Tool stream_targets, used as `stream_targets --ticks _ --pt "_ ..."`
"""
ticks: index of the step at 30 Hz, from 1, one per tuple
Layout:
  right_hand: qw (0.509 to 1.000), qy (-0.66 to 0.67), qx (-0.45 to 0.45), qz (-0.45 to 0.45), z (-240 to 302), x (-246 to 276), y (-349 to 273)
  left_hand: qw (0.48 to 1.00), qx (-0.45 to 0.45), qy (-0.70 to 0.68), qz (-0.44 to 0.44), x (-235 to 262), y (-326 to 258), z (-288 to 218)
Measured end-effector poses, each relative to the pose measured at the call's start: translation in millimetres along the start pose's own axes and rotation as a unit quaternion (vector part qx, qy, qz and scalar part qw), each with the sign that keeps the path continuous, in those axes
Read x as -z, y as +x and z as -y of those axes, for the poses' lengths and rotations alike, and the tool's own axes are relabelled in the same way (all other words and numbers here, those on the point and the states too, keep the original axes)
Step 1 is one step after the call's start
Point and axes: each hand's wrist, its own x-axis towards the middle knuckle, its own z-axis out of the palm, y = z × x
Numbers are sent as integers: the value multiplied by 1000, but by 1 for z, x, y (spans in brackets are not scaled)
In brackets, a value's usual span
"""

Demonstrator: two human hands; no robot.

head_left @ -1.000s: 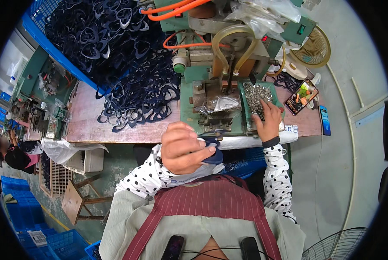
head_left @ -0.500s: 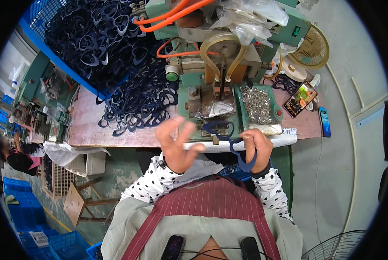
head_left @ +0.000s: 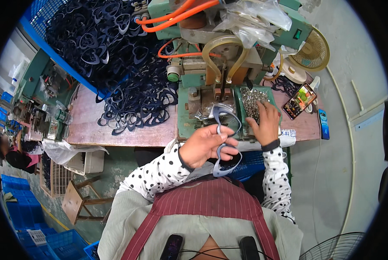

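My left hand (head_left: 202,146) is closed on a blue eyeglass frame (head_left: 237,126), pinching it near the middle between thumb and fingers. One rim rises above the fingers toward the machine and the other hangs below them. My right hand (head_left: 267,126) reaches over a green tray (head_left: 242,125) of small shiny metal parts (head_left: 252,96). Its fingers are stretched onto the parts with the thumb apart, and I see nothing held in it. Directly in front stands a green press machine (head_left: 183,116), with a metal fixture (head_left: 194,104) under its head.
A heap of dark blue frames (head_left: 135,106) spills from a blue crate (head_left: 63,65) on the left. Orange hoses (head_left: 176,18) cross above the machine. On the right lie a lit phone (head_left: 299,101), a blue phone-shaped object (head_left: 324,124) and a fan (head_left: 312,50). A wooden stool (head_left: 74,203) stands lower left.
The eyeglass frame has passed from my right hand to my left, which was open and blurred before. My right hand has moved up and forward onto the tray of metal parts.
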Motion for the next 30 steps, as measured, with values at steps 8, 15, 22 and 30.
stream_targets --ticks 8,15,22,30 --pt "998 -39 -52 16 -39 -55 -6 992 24 -118 34 5 11 -5" --pt "992 1 -43 -121 -42 -42 5 989 24 -144 28 4 9 -6" --pt "985 66 -120 -109 -58 -44 -5 983 9 -180 32 2 8 -2" --pt "978 85 -158 -102 -61 -48 -7 994 -1 -111 -3 -3 1 -2"
